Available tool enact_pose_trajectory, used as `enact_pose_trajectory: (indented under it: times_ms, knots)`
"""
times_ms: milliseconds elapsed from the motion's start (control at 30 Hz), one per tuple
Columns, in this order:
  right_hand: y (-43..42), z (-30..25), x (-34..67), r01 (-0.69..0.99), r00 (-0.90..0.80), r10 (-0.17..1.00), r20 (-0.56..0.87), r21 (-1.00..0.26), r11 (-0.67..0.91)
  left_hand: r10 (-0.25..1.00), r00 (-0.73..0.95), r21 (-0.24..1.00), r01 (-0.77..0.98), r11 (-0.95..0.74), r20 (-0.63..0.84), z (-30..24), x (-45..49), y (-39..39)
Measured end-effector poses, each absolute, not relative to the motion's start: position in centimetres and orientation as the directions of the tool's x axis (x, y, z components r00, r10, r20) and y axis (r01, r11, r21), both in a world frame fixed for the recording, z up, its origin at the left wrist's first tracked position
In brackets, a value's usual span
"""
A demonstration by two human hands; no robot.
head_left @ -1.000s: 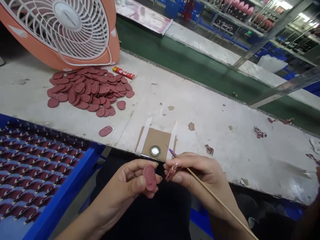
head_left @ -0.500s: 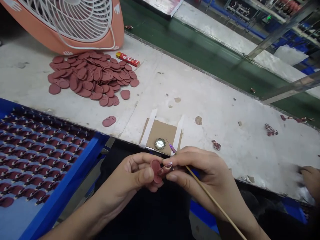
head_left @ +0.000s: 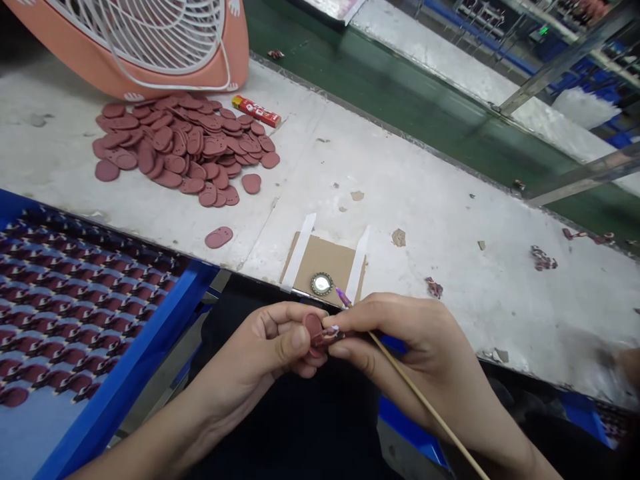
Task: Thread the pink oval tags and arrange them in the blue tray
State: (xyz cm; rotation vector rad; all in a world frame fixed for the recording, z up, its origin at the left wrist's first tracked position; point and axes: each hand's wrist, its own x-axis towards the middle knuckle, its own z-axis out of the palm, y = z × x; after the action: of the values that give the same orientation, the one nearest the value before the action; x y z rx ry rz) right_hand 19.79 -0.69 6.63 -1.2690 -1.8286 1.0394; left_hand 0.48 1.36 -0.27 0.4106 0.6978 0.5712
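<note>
My left hand (head_left: 265,340) grips a maroon oval disc (head_left: 313,325) between thumb and fingers. My right hand (head_left: 403,333) touches it from the right, pinching a small red patterned piece (head_left: 326,338) against the disc. The same hand also holds a thin wooden stick (head_left: 420,393) with a purple tip (head_left: 343,297). Just beyond my fingertips lies a round metal-rimmed badge (head_left: 322,284) on a cardboard square (head_left: 325,262) taped down with white strips. Much of the disc is hidden behind my fingers.
A heap of maroon oval discs (head_left: 180,147) lies on the worn white bench (head_left: 400,180), beside a red packet (head_left: 256,111) and an orange fan (head_left: 150,40). A blue tray (head_left: 75,313) of discs sits at the left. A co-worker's blurred hand (head_left: 627,363) is at the right edge.
My hands have come together, and the small red piece now lies against the disc instead of apart from it. The disc has turned, and the co-worker's hand has moved toward the right edge.
</note>
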Motion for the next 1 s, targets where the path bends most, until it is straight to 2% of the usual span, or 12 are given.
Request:
enact_pose_trajectory:
  times_ms: [700, 1000]
  knots:
    - [-0.5, 7.0, 19.8, 0.469, -0.337, 0.941, 0.029, -0.861, 0.195, 0.582, 0.653, 0.47, -0.367, 0.803, -0.485, -0.2, 0.9, 1.4]
    - [-1.4, 7.1, 19.1, 0.478, -0.35, 0.921, 0.17, -0.813, 0.332, 0.627, 0.621, 0.462, -0.433, 0.774, -0.47, 0.3, 0.6, 0.8]
